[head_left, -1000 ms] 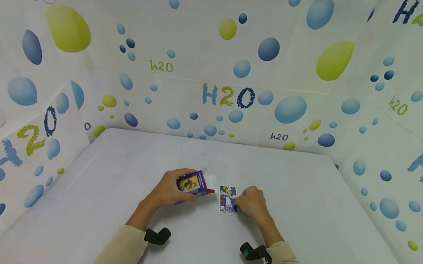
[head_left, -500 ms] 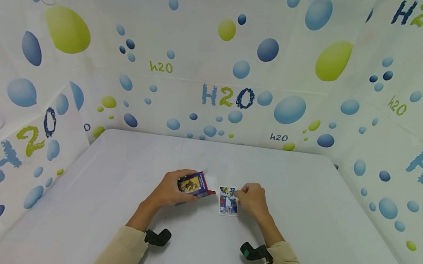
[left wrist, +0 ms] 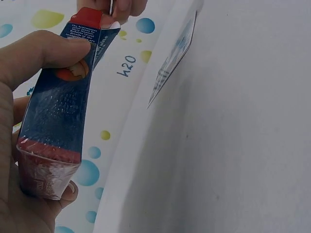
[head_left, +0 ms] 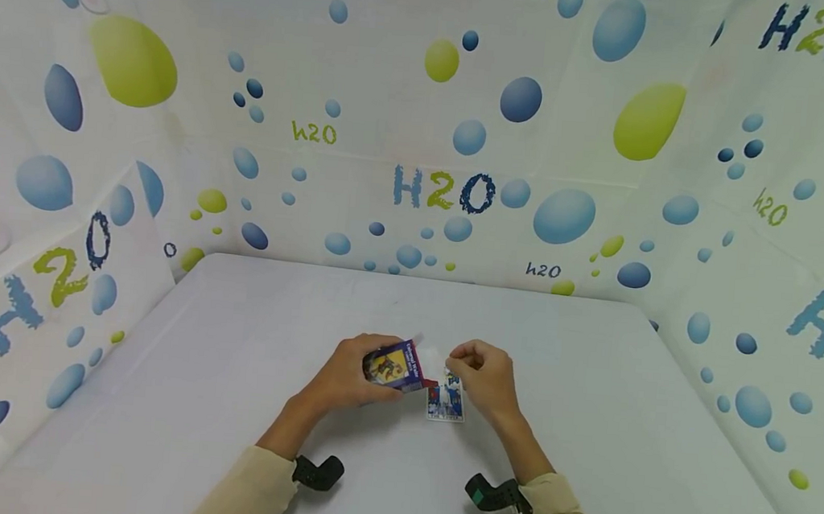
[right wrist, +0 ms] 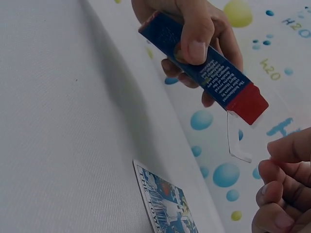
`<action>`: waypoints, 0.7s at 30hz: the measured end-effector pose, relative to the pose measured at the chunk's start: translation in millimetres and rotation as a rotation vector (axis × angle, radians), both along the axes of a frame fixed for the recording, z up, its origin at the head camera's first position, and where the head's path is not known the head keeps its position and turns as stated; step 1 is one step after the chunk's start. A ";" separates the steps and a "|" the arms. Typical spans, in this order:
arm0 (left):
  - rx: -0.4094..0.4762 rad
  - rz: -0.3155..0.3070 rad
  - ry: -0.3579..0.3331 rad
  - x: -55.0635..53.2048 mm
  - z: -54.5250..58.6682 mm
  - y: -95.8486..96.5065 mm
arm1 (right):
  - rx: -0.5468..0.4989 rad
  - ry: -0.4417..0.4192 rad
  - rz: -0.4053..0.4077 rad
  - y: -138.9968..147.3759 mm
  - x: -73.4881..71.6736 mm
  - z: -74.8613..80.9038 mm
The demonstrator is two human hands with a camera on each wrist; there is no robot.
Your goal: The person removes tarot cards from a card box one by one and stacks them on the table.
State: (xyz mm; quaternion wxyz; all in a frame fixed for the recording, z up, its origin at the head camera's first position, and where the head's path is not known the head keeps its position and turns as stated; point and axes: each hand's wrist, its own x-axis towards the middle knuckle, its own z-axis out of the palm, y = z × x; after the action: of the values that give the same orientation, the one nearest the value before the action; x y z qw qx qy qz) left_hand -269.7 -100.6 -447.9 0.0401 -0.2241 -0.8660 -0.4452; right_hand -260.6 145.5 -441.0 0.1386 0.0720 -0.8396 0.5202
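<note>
My left hand [head_left: 352, 373] grips a blue and red card box [head_left: 395, 364], thumb on its narrow side in the left wrist view. The box is tilted toward the right, its red end flap [right wrist: 249, 103] folded out and a clear flap [right wrist: 237, 143] hanging from the opening. My right hand [head_left: 487, 376] is raised just right of that end, fingers curled and thumb near the index finger, with no object showing between them in the right wrist view. Below lies a picture card [head_left: 445, 405], face up, lettered "THE TOWE…" in that view; my right fingers overlap its top in the head view.
A white cloth covers the table [head_left: 226, 404]. Behind and on both sides stands a white backdrop [head_left: 369, 68] printed with blue and green drops and "H2O". Dark wrist cameras [head_left: 498, 496] sit on both forearms.
My right hand has left the card's right edge and moved up and left toward the box. My left hand has brought the box slightly right, over the card's upper left. The card stays put.
</note>
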 end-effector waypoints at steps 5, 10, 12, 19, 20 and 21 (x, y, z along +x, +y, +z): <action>0.001 -0.038 0.013 2.4 1.4 4.9 | 0.006 -0.004 0.049 -5.0 2.5 1.0; -0.003 -0.066 0.040 2.8 0.6 6.9 | 0.012 -0.024 0.112 -9.7 4.9 0.7; -0.004 -0.074 0.046 2.6 -0.4 7.2 | 0.017 -0.021 0.133 -11.4 5.4 0.2; -0.002 -0.093 0.055 2.9 -1.5 9.0 | 0.050 0.022 0.144 -15.4 5.4 -4.5; 0.000 -0.099 0.057 2.9 -1.5 9.3 | 0.045 0.020 0.144 -16.0 5.4 -4.8; 0.002 -0.104 0.060 2.9 -1.5 9.8 | 0.039 0.019 0.143 -16.4 5.1 -5.6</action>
State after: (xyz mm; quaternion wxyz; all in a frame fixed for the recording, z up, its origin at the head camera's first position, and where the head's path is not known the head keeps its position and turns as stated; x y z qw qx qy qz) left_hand -266.8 -90.8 -449.4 0.0429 -0.2821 -0.8510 -0.4408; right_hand -255.4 129.1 -446.6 0.1076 0.1392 -0.8411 0.5115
